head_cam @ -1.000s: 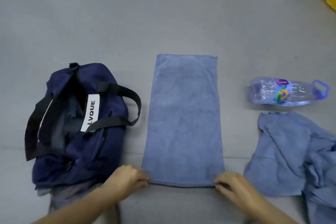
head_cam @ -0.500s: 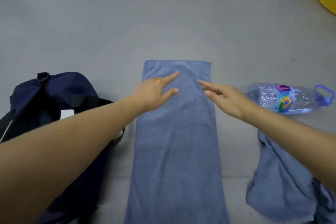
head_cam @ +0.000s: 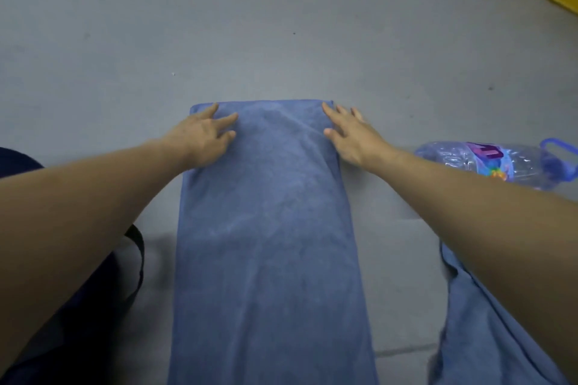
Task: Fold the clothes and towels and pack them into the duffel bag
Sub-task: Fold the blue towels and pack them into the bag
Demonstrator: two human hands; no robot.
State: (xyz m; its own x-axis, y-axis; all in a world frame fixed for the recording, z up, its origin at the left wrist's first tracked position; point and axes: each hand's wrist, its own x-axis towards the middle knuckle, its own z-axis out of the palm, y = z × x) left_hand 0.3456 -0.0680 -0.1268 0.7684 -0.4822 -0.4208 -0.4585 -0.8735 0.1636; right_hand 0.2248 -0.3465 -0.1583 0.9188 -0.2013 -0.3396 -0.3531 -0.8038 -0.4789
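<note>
The blue towel [head_cam: 269, 244] lies flat and lengthwise on the grey floor [head_cam: 281, 25]. The left hand [head_cam: 203, 137] and right hand [head_cam: 350, 134] rest apart on its far corners, fingers straight, gripping nothing. This looks like the folding step. Next, likely, both hands pinch those corners and draw them nearward evenly. The duffel bag [head_cam: 103, 306] is mostly hidden under the left arm, so its contents cannot be told.

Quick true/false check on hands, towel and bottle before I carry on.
1. The left hand and right hand lie open at the blue towel's far end. True.
2. The towel is bunched in a heap. False: it lies flat, stretched lengthwise.
3. The plastic bottle stands upright. False: it lies on its side, right of the towel.
4. Another blue cloth lies at lower right. True.
</note>
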